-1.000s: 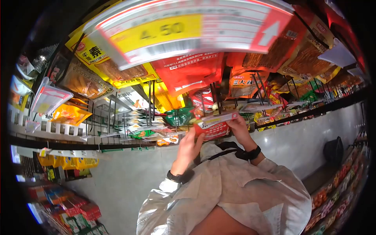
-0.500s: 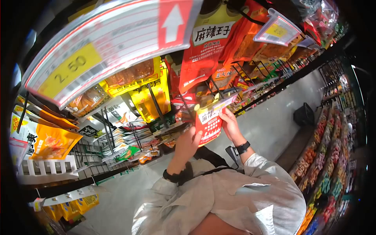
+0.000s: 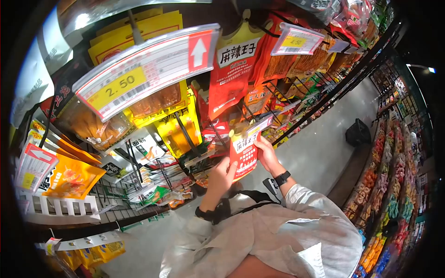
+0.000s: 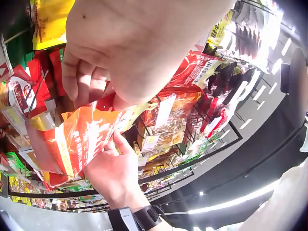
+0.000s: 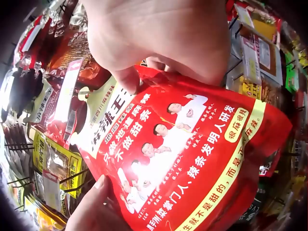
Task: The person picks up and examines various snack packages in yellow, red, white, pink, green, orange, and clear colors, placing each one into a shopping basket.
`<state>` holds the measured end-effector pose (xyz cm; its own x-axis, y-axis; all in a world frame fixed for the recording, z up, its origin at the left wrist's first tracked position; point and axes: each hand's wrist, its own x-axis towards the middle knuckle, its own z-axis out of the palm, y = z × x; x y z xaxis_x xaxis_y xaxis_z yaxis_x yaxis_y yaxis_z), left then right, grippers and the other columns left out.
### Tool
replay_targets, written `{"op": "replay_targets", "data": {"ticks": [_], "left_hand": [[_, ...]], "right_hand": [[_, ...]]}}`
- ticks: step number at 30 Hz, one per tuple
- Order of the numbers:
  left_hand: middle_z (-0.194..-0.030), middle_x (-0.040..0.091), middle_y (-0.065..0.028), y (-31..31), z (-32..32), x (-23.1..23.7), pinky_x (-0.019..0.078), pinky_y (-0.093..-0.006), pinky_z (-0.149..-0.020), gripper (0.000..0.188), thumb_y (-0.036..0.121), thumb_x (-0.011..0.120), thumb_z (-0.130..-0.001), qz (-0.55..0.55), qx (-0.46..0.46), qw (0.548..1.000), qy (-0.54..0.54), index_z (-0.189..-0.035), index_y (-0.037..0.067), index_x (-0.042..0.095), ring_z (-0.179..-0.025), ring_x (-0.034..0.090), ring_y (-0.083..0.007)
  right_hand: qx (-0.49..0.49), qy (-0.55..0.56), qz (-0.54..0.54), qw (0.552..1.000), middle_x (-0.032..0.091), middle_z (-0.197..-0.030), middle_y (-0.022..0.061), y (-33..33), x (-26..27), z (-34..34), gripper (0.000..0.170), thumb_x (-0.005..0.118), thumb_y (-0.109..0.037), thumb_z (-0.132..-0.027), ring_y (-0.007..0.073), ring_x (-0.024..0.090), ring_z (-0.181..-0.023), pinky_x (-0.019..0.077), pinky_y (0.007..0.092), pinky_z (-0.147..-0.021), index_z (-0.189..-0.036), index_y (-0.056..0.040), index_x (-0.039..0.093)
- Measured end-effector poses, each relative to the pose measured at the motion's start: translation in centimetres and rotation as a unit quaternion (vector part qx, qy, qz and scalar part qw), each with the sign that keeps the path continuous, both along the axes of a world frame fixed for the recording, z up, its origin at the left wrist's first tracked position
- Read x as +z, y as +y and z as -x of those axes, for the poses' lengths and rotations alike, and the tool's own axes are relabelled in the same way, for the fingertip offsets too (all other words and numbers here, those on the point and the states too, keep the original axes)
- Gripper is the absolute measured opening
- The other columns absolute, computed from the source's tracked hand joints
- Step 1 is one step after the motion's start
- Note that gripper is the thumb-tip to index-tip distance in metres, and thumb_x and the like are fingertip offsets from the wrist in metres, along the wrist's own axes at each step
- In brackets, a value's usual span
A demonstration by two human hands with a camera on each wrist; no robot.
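A red snack bag with a pale top and a white label is held up between both hands, its printed front turned toward me. My left hand pinches its left edge, thumb on the front. On the opposite edge, my right hand grips the bag with the thumb across the front. The right wrist view shows the bag close up: rows of white writing and small pictured figures. There the left thumb presses the lower left edge. In the left wrist view the bag's shiny side lies between the two hands.
A matching red bag hangs on the rack just beyond. Price tags, one reading 2.50, jut out above the hands. Yellow bags and an orange bag hang at left. Shelves of colourful packets line the right, near a dark bin.
The bag, earlier tilted and low in both hands, now shows its front upright toward me. The view has swung to the right and the price tags sit lower and smaller.
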<state>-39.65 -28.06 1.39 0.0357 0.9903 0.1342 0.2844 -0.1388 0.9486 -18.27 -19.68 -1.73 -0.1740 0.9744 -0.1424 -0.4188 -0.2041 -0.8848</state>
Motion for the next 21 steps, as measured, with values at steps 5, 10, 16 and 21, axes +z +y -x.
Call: {"op": "replay_targets", "data": {"ticks": [5,10,16,21], "left_hand": [[-0.074,0.061,-0.0191,0.5,-0.9,-0.3,0.0449,-0.0413,-0.058,0.022,0.023,0.061,-0.092,0.025,0.035,0.997,0.066,-0.087,0.002,0.055,-0.067,0.061,-0.0348],[-0.068,0.058,-0.0155,0.8,-2.5,-0.6,0.044,-0.0377,-0.057,0.024,0.024,0.061,-0.094,0.031,0.075,0.994,0.067,-0.086,0.002,0.055,-0.061,0.058,-0.0292],[-0.06,0.052,-0.0015,3.3,-4.0,-1.9,0.0403,-0.028,-0.053,0.027,0.024,0.06,-0.097,0.11,0.185,0.976,0.014,-0.082,0.002,0.055,-0.057,0.048,-0.0067],[-0.079,0.061,-0.0004,7.2,-4.2,-2.1,0.0444,-0.0234,-0.065,0.02,0.019,0.057,-0.099,0.053,0.216,0.973,-0.061,-0.091,0.001,0.057,-0.073,0.051,-0.0049]], "right_hand": [[0.016,0.013,-0.007,1.0,0.063,-0.121,0.008,0.6,0.7,-0.3,0.033,0.054,-0.013,-0.096,0.0168,0.061,-0.109,0.0467,0.033,-0.097,-0.128,-0.0023,0.054],[0.075,0.007,-0.019,0.997,0.065,-0.114,0.0064,2.5,0.7,-1.7,0.03,0.055,-0.012,-0.097,0.0115,0.063,-0.099,0.0498,0.0281,-0.088,-0.125,-0.0021,0.055],[0.139,-0.12,-0.063,0.981,0.064,-0.113,0.0049,7.2,-0.6,-2.4,0.035,0.059,-0.008,-0.094,0.0109,0.059,-0.101,0.0477,0.028,-0.088,-0.128,-0.0017,0.053],[0.152,-0.083,-0.126,0.977,0.059,-0.124,0.012,10.6,-1.6,-1.7,0.049,0.064,-0.015,-0.093,0.0168,0.058,-0.109,0.0477,0.0327,-0.094,-0.136,-0.0006,0.045]]}}
